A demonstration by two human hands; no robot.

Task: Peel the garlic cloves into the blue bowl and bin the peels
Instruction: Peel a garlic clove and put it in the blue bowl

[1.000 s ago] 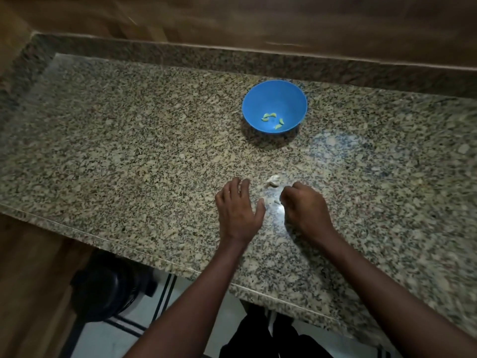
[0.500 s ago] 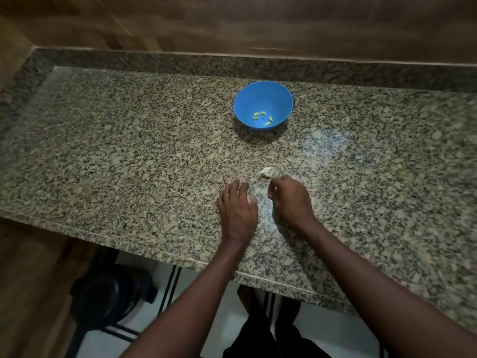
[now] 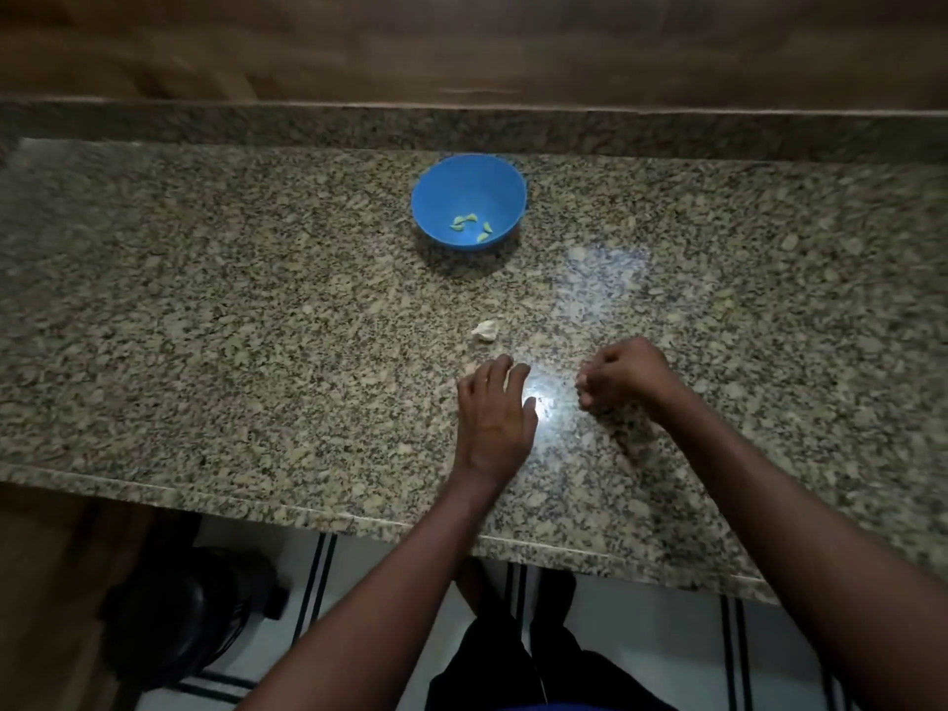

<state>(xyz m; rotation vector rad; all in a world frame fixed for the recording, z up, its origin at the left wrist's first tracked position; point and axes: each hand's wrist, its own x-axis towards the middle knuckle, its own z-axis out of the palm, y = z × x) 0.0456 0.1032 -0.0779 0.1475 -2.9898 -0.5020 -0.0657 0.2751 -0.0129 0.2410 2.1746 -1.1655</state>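
Observation:
The blue bowl (image 3: 469, 197) stands at the back of the granite counter, with a few peeled pale garlic cloves (image 3: 471, 225) in its bottom. A small white scrap, a garlic peel or clove (image 3: 485, 330), lies on the counter between the bowl and my hands. My left hand (image 3: 495, 413) rests flat on the counter just below that scrap, palm down and holding nothing. My right hand (image 3: 623, 379) hovers to its right with the fingers curled into a loose fist. Whether anything is pinched in those fingers is hidden.
The granite counter (image 3: 256, 351) ends in a raised back ledge (image 3: 461, 128) against a wooden wall. Its front edge runs just under my forearms. A dark round bin-like container (image 3: 190, 613) sits on the tiled floor at the lower left, and my legs show below the counter.
My right hand has drawn away to the right from the white scrap, fingers still curled. My left hand has stayed flat in about the same spot, and the view has shifted a little.

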